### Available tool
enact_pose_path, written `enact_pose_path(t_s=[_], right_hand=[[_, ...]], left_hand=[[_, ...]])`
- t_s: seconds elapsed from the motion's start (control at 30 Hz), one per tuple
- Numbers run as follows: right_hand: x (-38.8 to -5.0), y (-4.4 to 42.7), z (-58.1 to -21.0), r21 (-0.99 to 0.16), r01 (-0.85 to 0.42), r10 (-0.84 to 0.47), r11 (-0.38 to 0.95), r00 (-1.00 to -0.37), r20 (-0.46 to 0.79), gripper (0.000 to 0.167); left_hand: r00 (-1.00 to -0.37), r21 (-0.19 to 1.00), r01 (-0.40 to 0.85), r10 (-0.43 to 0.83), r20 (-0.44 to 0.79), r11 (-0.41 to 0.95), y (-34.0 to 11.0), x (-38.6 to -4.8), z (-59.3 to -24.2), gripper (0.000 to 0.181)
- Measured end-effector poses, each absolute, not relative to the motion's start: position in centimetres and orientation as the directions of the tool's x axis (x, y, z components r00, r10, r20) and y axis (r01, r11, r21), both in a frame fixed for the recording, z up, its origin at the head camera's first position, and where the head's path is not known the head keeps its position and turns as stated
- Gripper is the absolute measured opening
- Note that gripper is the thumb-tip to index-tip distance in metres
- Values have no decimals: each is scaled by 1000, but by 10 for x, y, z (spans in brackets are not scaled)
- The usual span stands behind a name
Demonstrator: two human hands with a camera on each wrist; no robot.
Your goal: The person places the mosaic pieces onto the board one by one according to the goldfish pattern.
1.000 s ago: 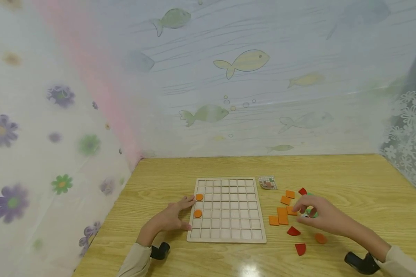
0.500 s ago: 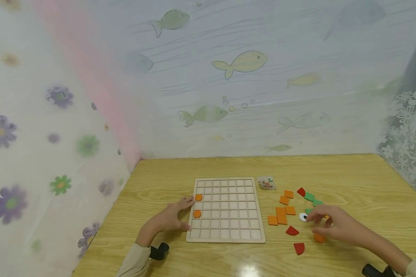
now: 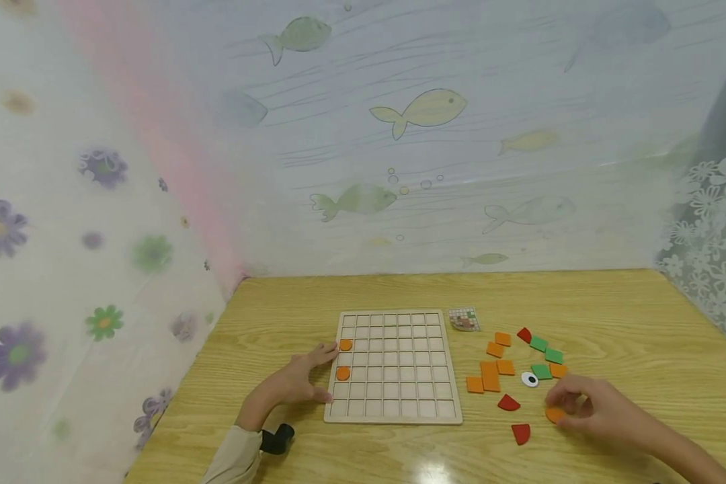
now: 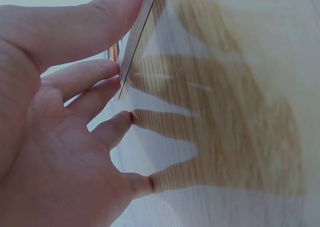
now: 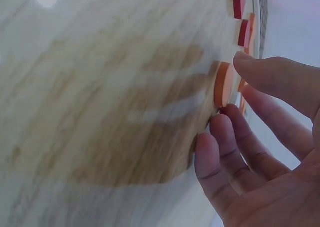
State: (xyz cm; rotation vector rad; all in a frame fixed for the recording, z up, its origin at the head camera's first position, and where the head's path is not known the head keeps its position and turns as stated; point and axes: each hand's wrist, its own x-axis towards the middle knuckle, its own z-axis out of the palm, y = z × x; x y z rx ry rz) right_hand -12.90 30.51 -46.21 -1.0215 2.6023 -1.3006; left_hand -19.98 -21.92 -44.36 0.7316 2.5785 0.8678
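Note:
A pale wooden grid board [image 3: 394, 368] lies on the table, with an orange disc [image 3: 345, 345] and a second orange disc [image 3: 343, 374] in its left column. My left hand [image 3: 295, 382] rests at the board's left edge, fingers spread and touching the rim; in the left wrist view the left hand [image 4: 75, 132] has its thumb over that edge. To the right, my right hand [image 3: 595, 407] is at a loose orange disc [image 3: 554, 415], thumb and forefinger on either side. The right wrist view shows this orange disc [image 5: 223, 84] flat on the table, the thumb apart from it.
Near the right hand lie several orange tiles [image 3: 490, 376], green tiles [image 3: 538, 344], red quarter-round pieces [image 3: 521, 433] and a white eye piece [image 3: 530, 380]. A small pattern card [image 3: 464, 319] sits by the board's upper right corner. Patterned curtains [image 3: 399, 168] hang behind the table.
My right hand has moved right and toward me, from over the green tiles and eye piece to the loose orange disc. Those pieces are now uncovered. The left hand stays at the board.

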Motion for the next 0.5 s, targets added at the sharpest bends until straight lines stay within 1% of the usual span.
enact_pose_path(t_s=[0.27, 0.5], right_hand=[[-129, 301, -471, -722, -573, -589, 387, -756, 284, 29], [-127, 298, -472, -697, -590, -573, 407, -759, 309, 30]], left_hand=[[-822, 630, 354, 551, -144, 691, -220, -200, -444, 84], [-824, 635, 348, 548, -144, 690, -219, -200, -444, 84]])
